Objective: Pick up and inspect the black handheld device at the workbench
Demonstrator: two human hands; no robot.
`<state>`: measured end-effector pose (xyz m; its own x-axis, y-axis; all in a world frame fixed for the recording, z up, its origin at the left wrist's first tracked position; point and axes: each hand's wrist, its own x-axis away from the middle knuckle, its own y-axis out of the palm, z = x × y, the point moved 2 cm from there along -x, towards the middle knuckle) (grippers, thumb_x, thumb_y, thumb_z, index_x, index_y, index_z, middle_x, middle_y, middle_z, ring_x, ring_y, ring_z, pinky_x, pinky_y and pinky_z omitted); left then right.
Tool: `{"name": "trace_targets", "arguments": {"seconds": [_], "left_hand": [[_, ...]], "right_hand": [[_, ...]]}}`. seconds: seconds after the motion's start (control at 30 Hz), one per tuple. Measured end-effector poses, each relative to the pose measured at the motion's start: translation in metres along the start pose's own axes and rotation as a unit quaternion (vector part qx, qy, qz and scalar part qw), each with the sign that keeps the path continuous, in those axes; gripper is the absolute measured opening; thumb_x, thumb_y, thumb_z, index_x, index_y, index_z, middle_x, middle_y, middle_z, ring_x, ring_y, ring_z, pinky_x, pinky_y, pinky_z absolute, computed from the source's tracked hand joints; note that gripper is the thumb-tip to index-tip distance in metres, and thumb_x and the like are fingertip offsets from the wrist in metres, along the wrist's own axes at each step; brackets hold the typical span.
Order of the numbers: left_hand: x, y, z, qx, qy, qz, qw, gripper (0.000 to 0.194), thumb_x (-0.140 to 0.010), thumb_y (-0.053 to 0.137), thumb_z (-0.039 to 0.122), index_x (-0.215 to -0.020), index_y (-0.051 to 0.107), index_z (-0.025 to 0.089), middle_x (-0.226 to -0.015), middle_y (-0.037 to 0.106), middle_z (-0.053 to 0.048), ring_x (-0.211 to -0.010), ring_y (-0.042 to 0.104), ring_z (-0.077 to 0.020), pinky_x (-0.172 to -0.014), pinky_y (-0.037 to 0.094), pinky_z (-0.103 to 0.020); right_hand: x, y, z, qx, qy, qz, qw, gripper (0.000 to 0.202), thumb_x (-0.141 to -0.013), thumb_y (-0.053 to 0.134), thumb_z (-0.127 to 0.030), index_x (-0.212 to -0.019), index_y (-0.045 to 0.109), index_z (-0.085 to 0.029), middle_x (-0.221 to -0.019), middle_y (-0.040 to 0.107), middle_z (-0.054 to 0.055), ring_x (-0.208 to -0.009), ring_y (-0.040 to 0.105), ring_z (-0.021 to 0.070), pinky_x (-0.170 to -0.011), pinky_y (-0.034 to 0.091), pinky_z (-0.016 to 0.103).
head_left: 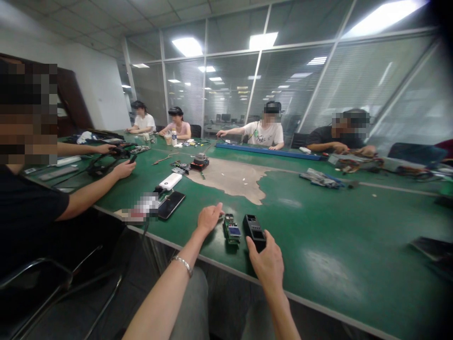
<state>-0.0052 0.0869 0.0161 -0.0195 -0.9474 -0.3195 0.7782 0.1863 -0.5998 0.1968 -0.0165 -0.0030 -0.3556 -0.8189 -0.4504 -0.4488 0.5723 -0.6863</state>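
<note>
Green tabletop (318,226): work surface; clock positions below are read from the circuit board, 12 o'clock pointing away from the wearer.
Circuit board (232,231): lies near the table's front edge, between the two hands; small rectangular display on its upper face.
Black housing (254,226): at 3 o'clock, just beside the board; rectangular openings in its face, long axis roughly parallel to the board.
Left hand (210,218): at 10 o'clock; released, fingers extended beside the board's far end. Fingertip contact with the board cannot be determined.
Right hand (268,259): at 4 o'clock; grasping the near part of the housing, thumb on the left side, fingers on the right.
Bracelet (183,265): silver-coloured, fitted at the left wrist.
Phone (171,205): at 10 o'clock, dark screen up.
White pack (170,181): between 10 and 11 o'clock, beyond the phone.
Brown patch (233,182): at 12 o'clock, irregular edge, small white pieces on it.
Black-and-orange device (200,162): at 11 o'clock, by the patch's far left edge.
Grey-and-blue bundle (320,178): at 2 o'clock.
Blue bar (262,151): at 12 to 1 o'clock, along the far side.
Co-workers: one person at 9 to 10 o'clock, four more across the table.
</note>
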Motion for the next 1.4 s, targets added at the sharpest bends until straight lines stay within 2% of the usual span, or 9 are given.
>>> {"name": "trace_targets", "arguments": {"seconds": [0.27, 0.57, 0.73, 0.83, 0.97, 1.07, 1.2, 1.4], "left_hand": [[0.001, -0.002, 0.002, 0.001, -0.005, -0.004, 1.0, 0.069, -0.093, 0.018, 0.059, -0.082, 0.077, 0.024, -0.087, 0.076, -0.004, -0.083, 0.068, -0.0187, -0.076, 0.049, -0.026], [0.0, -0.002, 0.0, 0.003, -0.007, -0.002, 1.0, 0.071, -0.092, 0.017, 0.061, -0.082, 0.077, 0.024, -0.086, 0.075, -0.004, -0.082, 0.068, -0.0189, -0.076, 0.049, -0.026], [-0.001, -0.002, -0.001, 0.006, -0.004, -0.001, 1.0, 0.073, -0.092, 0.015, 0.061, -0.082, 0.077, 0.024, -0.087, 0.075, -0.004, -0.083, 0.068, -0.0187, -0.076, 0.049, -0.026], [-0.001, -0.002, -0.002, 0.007, -0.006, -0.004, 1.0, 0.073, -0.092, 0.015, 0.062, -0.082, 0.077, 0.025, -0.086, 0.075, -0.004, -0.082, 0.068, -0.0187, -0.075, 0.049, -0.026], [-0.001, -0.002, -0.002, 0.008, -0.011, -0.001, 1.0, 0.073, -0.092, 0.015, 0.061, -0.083, 0.077, 0.025, -0.085, 0.075, -0.004, -0.082, 0.068, -0.0188, -0.075, 0.049, -0.026], [0.0, -0.002, -0.002, 0.004, -0.02, -0.003, 1.0, 0.072, -0.093, 0.015, 0.06, -0.084, 0.077, 0.024, -0.086, 0.076, -0.004, -0.083, 0.069, -0.019, -0.076, 0.049, -0.026], [-0.001, -0.002, -0.002, 0.005, -0.03, -0.008, 1.0, 0.072, -0.093, 0.014, 0.059, -0.086, 0.077, 0.023, -0.087, 0.076, -0.005, -0.084, 0.069, -0.0193, -0.078, 0.049, -0.026], [-0.002, -0.002, -0.004, 0.015, -0.024, -0.004, 1.0, 0.074, -0.093, 0.012, 0.059, -0.088, 0.077, 0.023, -0.088, 0.075, -0.006, -0.085, 0.068, -0.0197, -0.078, 0.048, -0.027]], "right_hand": [[0.0, -0.003, -0.002, 0.006, 0.013, -0.01, 1.0, 0.079, -0.078, 0.052, -0.059, -0.136, 0.043, -0.006, -0.124, 0.058, 0.019, -0.114, 0.051, 0.0331, -0.093, 0.041, 0.041], [0.0, 0.0, 0.001, -0.002, -0.013, -0.006, 1.0, 0.06, -0.082, 0.049, -0.053, -0.125, 0.053, -0.011, -0.113, 0.063, 0.016, -0.105, 0.055, 0.0295, -0.087, 0.043, 0.038], [0.0, -0.004, 0.001, -0.018, 0.034, -0.013, 0.999, 0.06, -0.081, 0.049, -0.057, -0.123, 0.055, -0.015, -0.109, 0.065, 0.014, -0.099, 0.058, 0.0304, -0.084, 0.044, 0.04], [0.0, -0.009, -0.001, -0.066, 0.067, -0.007, 0.996, 0.062, -0.079, 0.051, -0.06, -0.123, 0.056, -0.018, -0.11, 0.065, 0.012, -0.097, 0.06, 0.0291, -0.084, 0.044, 0.039], [-0.001, -0.014, -0.016, -0.16, 0.088, -0.002, 0.983, 0.062, -0.076, 0.056, -0.06, -0.123, 0.057, -0.018, -0.108, 0.067, 0.011, -0.09, 0.063, 0.0253, -0.082, 0.046, 0.036], [-0.002, -0.014, -0.036, -0.194, 0.063, -0.007, 0.979, 0.061, -0.075, 0.058, -0.058, -0.121, 0.058, -0.018, -0.11, 0.067, 0.01, -0.092, 0.063, 0.0249, -0.082, 0.046, 0.034], [-0.004, -0.009, -0.058, -0.165, 0.023, -0.018, 0.986, 0.06, -0.077, 0.056, -0.057, -0.121, 0.058, -0.017, -0.11, 0.067, 0.012, -0.092, 0.063, 0.0253, -0.083, 0.045, 0.035], [-0.002, -0.002, -0.074, -0.098, 0.002, -0.048, 0.994, 0.056, -0.08, 0.051, -0.057, -0.12, 0.058, -0.018, -0.104, 0.068, 0.011, -0.094, 0.063, 0.0264, -0.082, 0.045, 0.035]]}}
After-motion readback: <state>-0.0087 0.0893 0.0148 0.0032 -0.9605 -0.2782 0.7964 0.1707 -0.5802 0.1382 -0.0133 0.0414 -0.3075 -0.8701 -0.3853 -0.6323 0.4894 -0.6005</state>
